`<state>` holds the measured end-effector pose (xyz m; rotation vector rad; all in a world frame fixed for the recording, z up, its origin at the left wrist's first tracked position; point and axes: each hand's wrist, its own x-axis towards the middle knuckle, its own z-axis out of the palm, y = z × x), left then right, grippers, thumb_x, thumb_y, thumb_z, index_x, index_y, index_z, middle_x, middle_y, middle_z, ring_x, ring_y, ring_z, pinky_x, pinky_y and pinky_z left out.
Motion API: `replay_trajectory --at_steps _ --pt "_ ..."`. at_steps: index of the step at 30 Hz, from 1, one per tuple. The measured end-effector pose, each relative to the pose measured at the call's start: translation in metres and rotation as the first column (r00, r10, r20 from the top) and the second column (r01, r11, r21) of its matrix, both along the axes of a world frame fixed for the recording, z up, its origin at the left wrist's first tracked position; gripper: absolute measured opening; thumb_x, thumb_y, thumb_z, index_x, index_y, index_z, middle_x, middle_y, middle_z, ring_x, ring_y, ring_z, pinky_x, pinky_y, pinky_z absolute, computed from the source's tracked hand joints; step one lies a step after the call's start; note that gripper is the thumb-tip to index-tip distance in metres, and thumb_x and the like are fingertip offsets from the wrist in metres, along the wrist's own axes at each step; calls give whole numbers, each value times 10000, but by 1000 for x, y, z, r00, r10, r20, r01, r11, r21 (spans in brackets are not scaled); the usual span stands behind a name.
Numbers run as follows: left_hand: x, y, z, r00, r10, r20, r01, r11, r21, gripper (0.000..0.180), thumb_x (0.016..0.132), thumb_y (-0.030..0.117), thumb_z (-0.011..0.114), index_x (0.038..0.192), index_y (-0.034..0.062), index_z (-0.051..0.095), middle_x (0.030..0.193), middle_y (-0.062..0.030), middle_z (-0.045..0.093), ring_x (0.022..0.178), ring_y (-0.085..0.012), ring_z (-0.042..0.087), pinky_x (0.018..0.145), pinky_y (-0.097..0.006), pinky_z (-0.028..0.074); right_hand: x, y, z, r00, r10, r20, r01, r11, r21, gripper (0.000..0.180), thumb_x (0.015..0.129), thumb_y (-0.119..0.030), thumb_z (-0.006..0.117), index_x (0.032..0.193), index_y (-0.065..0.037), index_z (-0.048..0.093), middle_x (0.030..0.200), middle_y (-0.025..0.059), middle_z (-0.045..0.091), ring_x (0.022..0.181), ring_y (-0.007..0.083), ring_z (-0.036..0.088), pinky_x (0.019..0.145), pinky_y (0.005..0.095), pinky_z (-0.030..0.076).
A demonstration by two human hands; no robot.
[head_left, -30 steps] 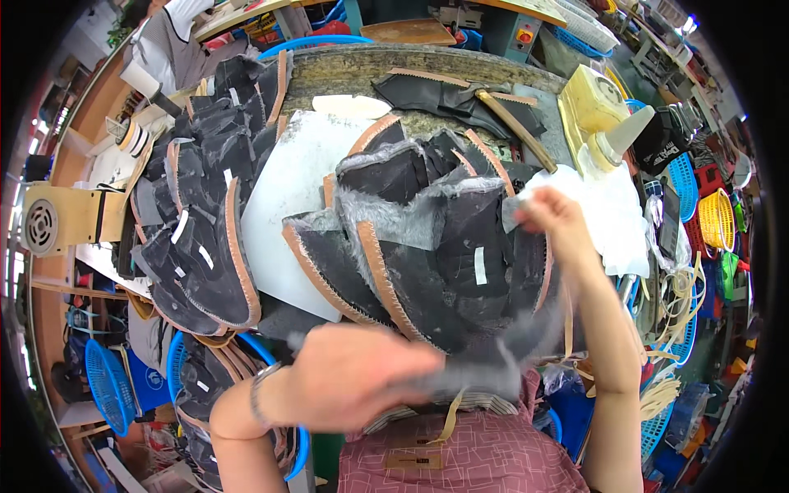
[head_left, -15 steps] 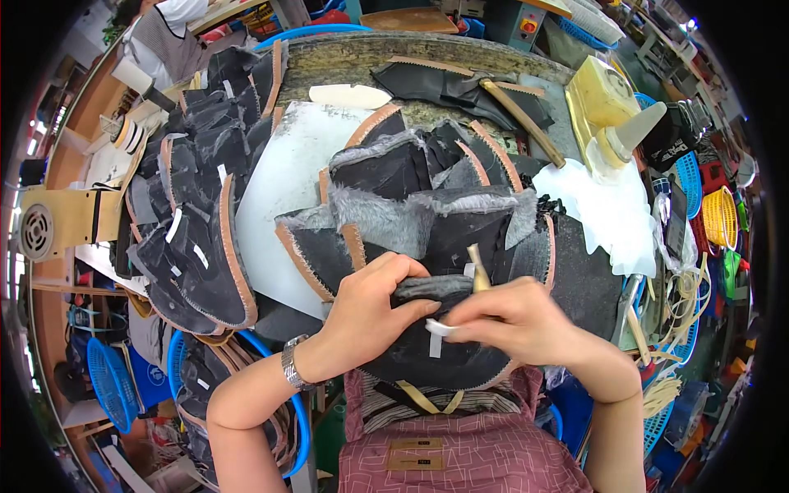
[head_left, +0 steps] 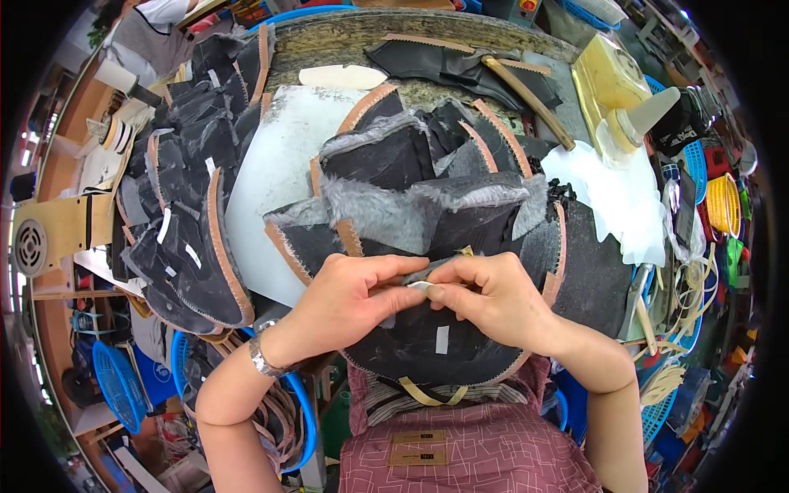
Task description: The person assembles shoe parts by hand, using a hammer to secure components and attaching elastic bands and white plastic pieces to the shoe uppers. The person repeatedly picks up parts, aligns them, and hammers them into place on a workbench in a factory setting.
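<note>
My left hand (head_left: pixel 349 292) is closed in a pinch on the edge of a dark fur-lined boot piece, mostly hidden under the fingers. My right hand (head_left: pixel 501 300) meets it from the right, thumb and forefinger closed on a small white strip (head_left: pixel 422 284) that lies between both hands' fingertips. A tan tip (head_left: pixel 467 251) of some thin tool pokes out above the right fingers; the rest of it is hidden. Under both hands lies a black boot upper (head_left: pixel 403 349) with a white tag (head_left: pixel 442 339). Beyond them, grey fur lining (head_left: pixel 374 215) shows on more stacked uppers.
Another pile of black uppers (head_left: pixel 185 255) with brown toothed edges lies at left, beside a white sheet (head_left: pixel 267 197). A wooden-handled hammer (head_left: pixel 530 103) rests at the back. A yellowish glue container (head_left: pixel 608 70) and a nozzle bottle (head_left: pixel 633 127) stand back right. Blue baskets (head_left: pixel 115 386) sit below.
My right hand has moved up and left to meet the left fingertips, bringing the white strip onto the piece's edge. The tool's tip now shows less. The whole view has shifted slightly.
</note>
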<state>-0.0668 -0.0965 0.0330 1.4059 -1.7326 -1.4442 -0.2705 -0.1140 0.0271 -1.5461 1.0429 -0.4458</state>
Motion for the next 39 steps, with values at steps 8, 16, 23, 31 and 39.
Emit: replay_trajectory --at_steps 8,16,23,31,39 --pt "-9 12 -3 986 101 132 -85 989 -119 269 795 130 712 1015 -14 654 724 -83 665 600 -67 574 549 -225 448 -60 30 13 954 -192 -229 141 965 -222 188 764 -112 710 907 2 668 737 129 665 614 201 653 567 298 502" --pt "-40 -1 -4 953 -19 302 179 839 -514 277 698 126 759 930 32 640 712 -96 616 585 -236 608 513 -309 469 -70 26 8 940 -281 -194 204 918 -341 175 740 -89 728 871 11 668 735 124 656 608 171 638 548 273 492" --pt "-66 5 4 885 76 459 272 717 -642 223 694 94 720 895 31 646 790 -60 605 649 -210 593 549 -311 475 -98 29 3 916 -357 -184 231 844 -484 272 710 -51 738 961 7 652 724 89 621 615 159 614 537 267 486" --pt "-69 2 -7 850 68 522 359 651 -669 214 692 97 682 890 27 642 726 -36 530 635 -191 551 539 -298 450 -55 20 -9 944 -225 -240 -62 594 -802 248 710 -164 733 876 -51 588 821 80 600 672 222 604 546 291 481" --pt "-52 7 1 893 3 450 323 693 -645 316 668 139 743 951 36 650 787 -56 588 674 -232 572 575 -327 474 -91 25 41 998 51 -40 -65 704 -708 95 700 -125 702 777 -92 657 843 38 590 787 200 577 672 321 476"
